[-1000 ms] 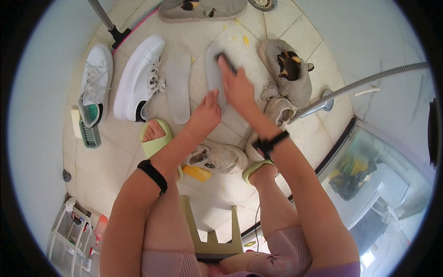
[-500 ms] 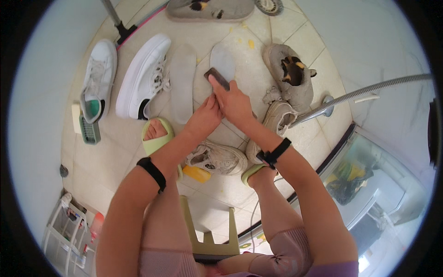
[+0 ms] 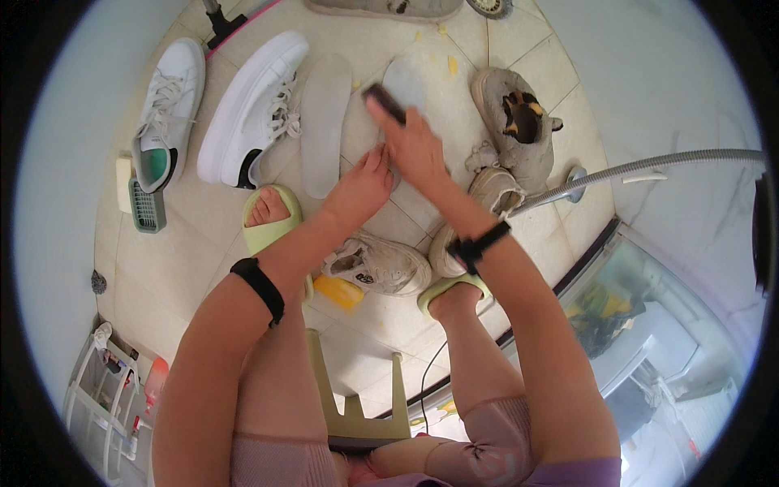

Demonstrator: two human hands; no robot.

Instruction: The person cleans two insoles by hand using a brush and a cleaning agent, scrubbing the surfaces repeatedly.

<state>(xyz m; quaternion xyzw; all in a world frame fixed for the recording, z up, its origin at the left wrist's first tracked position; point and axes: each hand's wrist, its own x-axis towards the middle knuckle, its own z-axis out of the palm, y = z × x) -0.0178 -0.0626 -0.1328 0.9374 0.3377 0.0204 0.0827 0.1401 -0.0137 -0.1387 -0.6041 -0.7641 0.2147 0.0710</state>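
- Insoles first: we have two pale insoles lying flat on the tiled floor [image 3: 162, 268], and the right-hand insole [image 3: 403, 81] is our landmark, since both hands meet on it.
- Far left of that insole, a white sneaker with a green lining [image 3: 166, 122] lies on its side; just below it sit a pale bar of soap [image 3: 123, 172] and a small green ridged holder [image 3: 148, 207], seemingly kept within reach.
- Nearer, a second white sneaker with a black heel tab [image 3: 251, 105] lies slanted, and the other insole [image 3: 324, 122] lies just left of our landmark, flat so its face is open.
- Our left hand [image 3: 361, 183] presses fingers-down on the near end of the insole, apparently pinning it; it grips nothing.
- Our right hand [image 3: 418, 146] is closed round a dark brush [image 3: 384, 103], whose head sits on the insole.
- Below the insole, a worn grey sneaker [image 3: 377, 264] lies between our green slippers [image 3: 268, 219], beside a yellow object [image 3: 339, 290] we cannot identify.
- Right of the insole, a soiled fluffy slipper [image 3: 515, 122] and another grubby shoe [image 3: 487, 191] lie touching each other.
- Further right a metal hose [image 3: 641, 169] arcs over the floor.
- We can make out no labels or signs.
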